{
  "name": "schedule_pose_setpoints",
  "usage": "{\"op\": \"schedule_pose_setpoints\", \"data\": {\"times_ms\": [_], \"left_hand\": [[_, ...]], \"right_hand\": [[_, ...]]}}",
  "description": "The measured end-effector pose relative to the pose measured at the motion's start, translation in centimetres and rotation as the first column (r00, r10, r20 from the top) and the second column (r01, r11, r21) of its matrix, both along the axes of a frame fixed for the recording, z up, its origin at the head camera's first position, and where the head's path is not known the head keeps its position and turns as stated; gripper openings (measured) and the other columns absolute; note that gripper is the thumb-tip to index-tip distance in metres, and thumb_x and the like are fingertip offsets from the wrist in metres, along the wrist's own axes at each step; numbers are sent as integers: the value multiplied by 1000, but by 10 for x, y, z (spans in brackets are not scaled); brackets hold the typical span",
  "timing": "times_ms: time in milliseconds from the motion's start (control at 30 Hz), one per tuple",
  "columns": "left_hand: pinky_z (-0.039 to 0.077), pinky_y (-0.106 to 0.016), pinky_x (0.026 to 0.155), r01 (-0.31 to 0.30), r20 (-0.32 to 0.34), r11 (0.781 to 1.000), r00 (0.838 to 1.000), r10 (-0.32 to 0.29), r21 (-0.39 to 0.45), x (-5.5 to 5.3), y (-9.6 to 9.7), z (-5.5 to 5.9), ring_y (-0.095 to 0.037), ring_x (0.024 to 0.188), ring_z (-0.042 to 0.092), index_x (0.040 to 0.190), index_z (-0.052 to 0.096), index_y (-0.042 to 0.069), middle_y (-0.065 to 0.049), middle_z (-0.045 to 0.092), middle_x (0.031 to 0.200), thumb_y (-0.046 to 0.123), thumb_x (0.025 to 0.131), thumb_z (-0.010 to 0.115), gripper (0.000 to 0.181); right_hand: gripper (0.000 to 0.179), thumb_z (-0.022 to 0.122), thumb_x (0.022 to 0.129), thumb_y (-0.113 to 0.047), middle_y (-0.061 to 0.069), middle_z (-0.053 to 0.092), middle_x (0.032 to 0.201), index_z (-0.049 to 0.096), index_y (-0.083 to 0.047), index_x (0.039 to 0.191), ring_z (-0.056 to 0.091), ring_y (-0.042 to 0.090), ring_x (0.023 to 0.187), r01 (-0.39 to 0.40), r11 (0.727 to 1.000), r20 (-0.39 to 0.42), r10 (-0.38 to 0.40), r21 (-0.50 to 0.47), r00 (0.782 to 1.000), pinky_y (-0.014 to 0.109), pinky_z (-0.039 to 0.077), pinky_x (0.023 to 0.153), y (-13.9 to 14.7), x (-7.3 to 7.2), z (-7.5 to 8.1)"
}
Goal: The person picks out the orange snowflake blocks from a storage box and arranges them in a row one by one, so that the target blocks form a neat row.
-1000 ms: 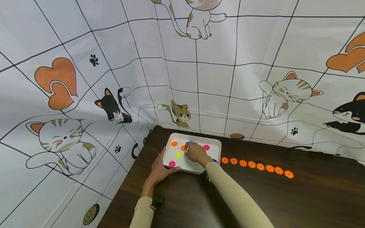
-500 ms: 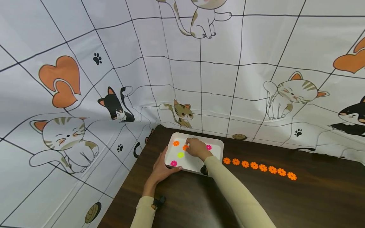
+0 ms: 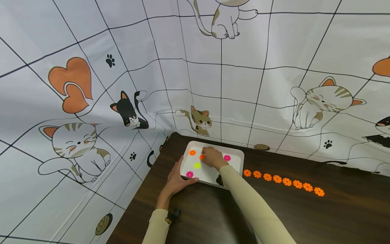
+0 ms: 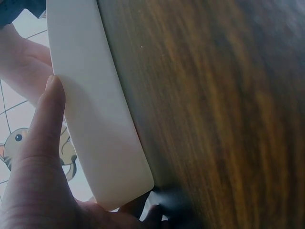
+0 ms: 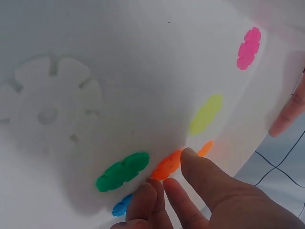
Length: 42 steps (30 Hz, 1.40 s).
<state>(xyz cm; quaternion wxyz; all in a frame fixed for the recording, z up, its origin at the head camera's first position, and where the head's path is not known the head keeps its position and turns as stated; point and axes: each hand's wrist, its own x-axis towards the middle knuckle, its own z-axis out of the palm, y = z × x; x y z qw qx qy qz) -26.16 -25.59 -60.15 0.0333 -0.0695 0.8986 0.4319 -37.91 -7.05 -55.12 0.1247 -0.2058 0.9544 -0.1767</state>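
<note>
A white tray (image 3: 210, 179) lies at the table's far left corner, holding flower-shaped plastic discs. My left hand (image 3: 177, 179) holds its near left corner, thumb along the front wall and fingers at the left side. Over the tray, my right hand (image 3: 213, 158) pinches an orange disc (image 5: 167, 164) between thumb and fingertips. Around it lie a second orange disc (image 3: 192, 153), a yellow-green disc (image 3: 197, 165), and pink discs (image 3: 226, 158). The right wrist view also has a green disc (image 5: 123, 171), a partly covered blue disc (image 5: 122, 205) and a white disc (image 5: 47, 114).
Right of the tray, a row of several orange discs (image 3: 286, 182) runs along the dark wooden table (image 3: 207, 217). A white cat-print sheet (image 3: 237, 84) hangs behind the table and along its left side.
The whole scene has shifted a little rightward in the head view. Both hands keep nearly the same places at the tray. Blue discs seen earlier are now covered by the right hand and arm.
</note>
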Motion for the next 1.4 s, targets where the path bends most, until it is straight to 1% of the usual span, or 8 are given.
{"op": "schedule_pose_setpoints", "data": {"times_ms": [233,400,533,700,833,1033,1167,1400], "left_hand": [[12,-75,122,5,5,1000,1000,-5,13,0,6,2,-38,162,10,164,11,37,-10,20,172,60,71,86,121],[12,-75,122,4,8,1000,1000,-4,10,0,9,2,-38,162,10,164,11,37,-10,21,172,61,70,86,122],[12,-74,122,4,10,1000,1000,-5,13,0,10,2,-38,162,10,164,11,37,-10,21,172,62,70,86,122],[12,-74,122,6,13,1000,1000,-7,19,0,12,1,-39,161,10,164,10,38,-10,19,172,62,70,86,123],[12,-75,122,11,13,1000,1000,-12,22,-1,12,0,-39,161,10,164,10,39,-11,18,173,62,70,86,123],[11,-75,122,13,13,1000,1000,-14,19,-2,9,2,-41,161,10,164,9,39,-13,17,173,62,70,86,123],[12,-75,122,8,16,1000,1000,-8,13,-2,7,3,-43,160,12,164,9,38,-14,17,172,62,70,86,123],[10,-73,124,-1,32,1000,1000,1,1,-2,2,0,-41,161,10,164,8,37,-11,16,173,62,71,85,123]], "right_hand": [[18,70,93,-17,9,66,108,66,-9,108,62,24,91,12,1000,-7,-12,26,1000,44,57,86,6,0,1],[16,70,94,-18,13,62,115,63,-8,104,61,26,91,39,999,11,-39,30,999,45,57,87,9,1,1],[19,69,95,-20,14,60,120,61,-7,107,62,26,91,42,999,15,-42,25,999,45,58,86,10,2,0],[23,68,97,-19,12,65,112,57,-9,114,63,28,93,47,999,14,-47,2,999,46,58,87,13,3,-2],[18,65,98,-14,11,68,109,56,-11,115,64,27,93,45,999,12,-45,-11,999,46,57,86,16,3,-1],[18,54,102,-9,7,71,109,60,-11,119,62,22,87,11,999,5,-10,-48,1000,40,56,77,17,5,9],[17,56,103,-12,7,72,107,63,-11,119,64,20,87,-26,998,-19,25,-61,1000,38,58,76,16,7,17],[15,59,103,-15,6,73,109,65,-11,117,66,19,86,-56,996,-35,54,-71,998,36,57,71,18,15,28]]}}
